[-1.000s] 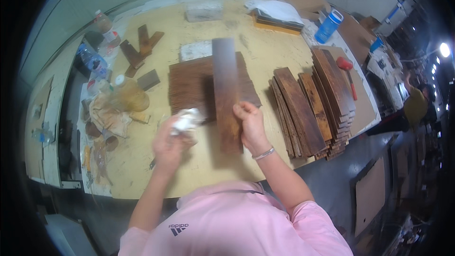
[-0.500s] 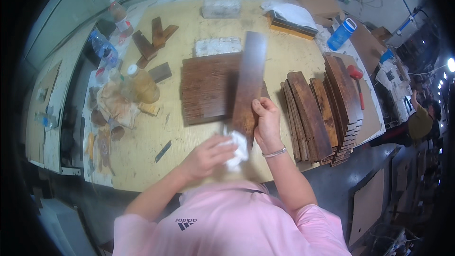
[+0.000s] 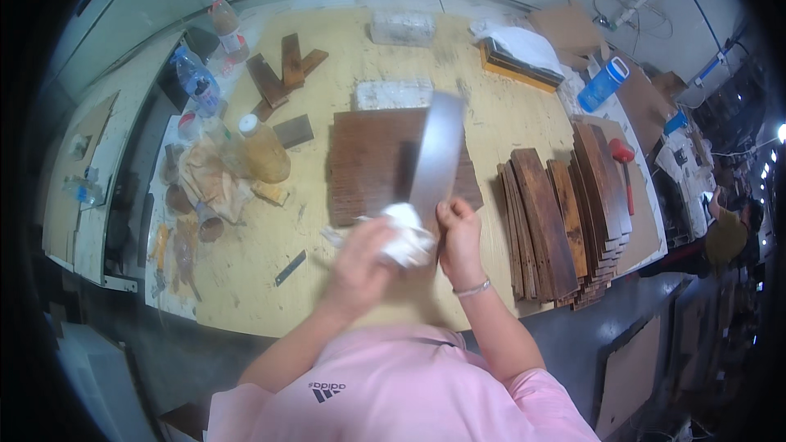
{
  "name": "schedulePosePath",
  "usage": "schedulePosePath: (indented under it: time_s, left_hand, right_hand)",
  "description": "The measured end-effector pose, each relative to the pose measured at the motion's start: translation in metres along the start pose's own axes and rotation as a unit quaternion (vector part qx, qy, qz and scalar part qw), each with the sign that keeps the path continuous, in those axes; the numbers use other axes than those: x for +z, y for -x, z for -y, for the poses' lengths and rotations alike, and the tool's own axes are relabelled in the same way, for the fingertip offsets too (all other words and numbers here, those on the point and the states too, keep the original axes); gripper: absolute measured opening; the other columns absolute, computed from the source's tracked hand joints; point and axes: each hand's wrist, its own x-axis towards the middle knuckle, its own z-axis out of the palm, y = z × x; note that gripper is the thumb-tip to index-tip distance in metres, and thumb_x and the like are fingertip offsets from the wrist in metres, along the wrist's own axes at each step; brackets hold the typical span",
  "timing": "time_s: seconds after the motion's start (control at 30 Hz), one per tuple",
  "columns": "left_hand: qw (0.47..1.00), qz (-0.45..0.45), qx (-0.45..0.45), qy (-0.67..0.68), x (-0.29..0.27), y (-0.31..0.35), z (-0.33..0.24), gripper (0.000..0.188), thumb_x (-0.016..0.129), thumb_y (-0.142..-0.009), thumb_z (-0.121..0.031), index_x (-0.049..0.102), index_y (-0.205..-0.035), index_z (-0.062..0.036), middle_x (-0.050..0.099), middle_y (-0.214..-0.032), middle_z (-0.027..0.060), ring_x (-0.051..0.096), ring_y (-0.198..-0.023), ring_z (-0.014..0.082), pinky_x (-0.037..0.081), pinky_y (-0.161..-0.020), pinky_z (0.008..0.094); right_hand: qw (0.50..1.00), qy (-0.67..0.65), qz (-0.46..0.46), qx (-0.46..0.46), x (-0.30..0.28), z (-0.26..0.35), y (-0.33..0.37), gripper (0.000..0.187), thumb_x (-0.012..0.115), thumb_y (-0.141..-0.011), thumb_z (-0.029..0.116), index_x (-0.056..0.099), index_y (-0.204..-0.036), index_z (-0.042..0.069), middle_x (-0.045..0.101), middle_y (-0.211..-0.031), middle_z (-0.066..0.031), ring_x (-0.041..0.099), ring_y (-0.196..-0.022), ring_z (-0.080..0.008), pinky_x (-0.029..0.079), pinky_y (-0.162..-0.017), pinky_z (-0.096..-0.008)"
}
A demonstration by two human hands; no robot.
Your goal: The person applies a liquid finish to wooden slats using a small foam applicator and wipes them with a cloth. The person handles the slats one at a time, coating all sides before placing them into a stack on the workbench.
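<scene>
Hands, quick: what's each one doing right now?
Left hand: closed on a white cloth, pressed against the plank.
Right hand: gripping the near end of the long wooden plank.

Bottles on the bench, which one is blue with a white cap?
The blue bottle at the far right of the bench, beside the cardboard. The two clear bottles stand far left; the amber one stands nearer.

We see bare tabletop (image 3: 246,278) near-left of the flat boards (image 3: 368,160), while stacked planks (image 3: 565,221) block the right and bottles with clutter (image 3: 221,164) crowd the left.
</scene>
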Motion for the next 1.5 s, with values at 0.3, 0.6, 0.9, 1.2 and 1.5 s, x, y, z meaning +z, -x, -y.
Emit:
schedulePosePath:
  time_s: [0.3, 0.6, 0.9, 1.2, 1.5]
  left_hand:
    - [0.983, -0.050, -0.030, -0.176, -0.037, -0.093, 0.087, 0.035, 0.064, -0.084, -0.008, 0.062, -0.118, -0.0087, 0.065, -0.121, 0.0109, 0.059, -0.118, 0.0288, 0.029, -0.113, 0.0526]
    - [0.976, 0.079, 0.174, -0.101, 0.013, -0.046, -0.022, 0.042, 0.064, -0.091, -0.030, 0.057, -0.128, -0.0112, 0.058, -0.125, 0.0137, 0.054, -0.121, 0.0267, 0.041, -0.099, 0.0597]
    - [0.972, -0.143, -0.182, 0.041, -0.057, -0.106, 0.110, 0.033, 0.059, -0.095, -0.015, 0.058, -0.124, -0.0001, 0.066, -0.117, 0.0151, 0.062, -0.106, 0.0237, 0.048, -0.093, 0.0346]
    - [0.988, 0.016, 0.135, -0.067, -0.001, -0.052, 0.026, 0.038, 0.064, -0.088, -0.011, 0.061, -0.125, -0.0076, 0.060, -0.128, 0.0171, 0.060, -0.112, 0.0343, 0.042, -0.103, 0.0488]
    - [0.979, 0.163, 0.089, 0.080, -0.012, 0.028, 0.025, 0.036, 0.058, -0.081, 0.008, 0.069, -0.113, -0.0041, 0.069, -0.117, 0.0138, 0.067, -0.107, 0.0290, 0.051, -0.098, 0.0378]
  right_hand:
    - [0.911, 0.381, 0.124, -0.100, -0.026, -0.014, 0.062, 0.018, 0.055, -0.095, 0.007, 0.065, -0.089, -0.007, 0.055, -0.071, 0.0002, 0.044, -0.068, -0.0092, 0.039, -0.058, -0.0282]
    - [0.933, -0.195, 0.075, 0.295, -0.052, -0.042, 0.012, 0.060, 0.035, -0.103, 0.051, 0.044, -0.142, 0.006, 0.063, -0.092, -0.0123, 0.063, -0.073, -0.0223, 0.053, -0.063, -0.0324]
    - [0.734, -0.379, 0.385, 0.412, 0.004, 0.013, 0.093, 0.061, 0.032, -0.101, 0.053, 0.044, -0.134, 0.003, 0.053, -0.081, -0.0115, 0.045, -0.049, -0.0169, 0.037, -0.045, -0.0246]
    - [0.935, -0.160, 0.155, 0.276, -0.001, -0.014, 0.021, 0.069, 0.031, -0.102, 0.056, 0.057, -0.121, -0.005, 0.066, -0.102, -0.0209, 0.068, -0.091, -0.0321, 0.059, -0.079, -0.0444]
    - [0.941, -0.133, 0.236, 0.205, -0.024, -0.034, 0.015, 0.056, 0.039, -0.104, 0.045, 0.052, -0.131, -0.002, 0.063, -0.123, -0.0174, 0.066, -0.103, -0.0283, 0.055, -0.091, -0.0442]
